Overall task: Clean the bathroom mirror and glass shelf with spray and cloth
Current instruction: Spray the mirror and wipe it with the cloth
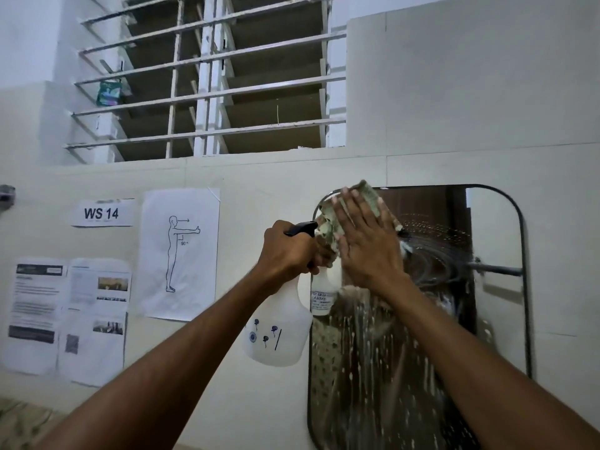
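A dark-framed mirror with rounded corners hangs on the white wall at the right, its glass wet with spray drops and streaks. My right hand lies flat with fingers spread, pressing a pale green cloth against the mirror's upper left corner. My left hand grips the black trigger head of a white translucent spray bottle, held just left of the mirror's edge. The bottle's reflection shows in the glass. No glass shelf is in view.
Paper sheets are taped to the wall at the left: a "WS 14" sign, a body-posture diagram and printed notices. Above is a louvred window behind white bars.
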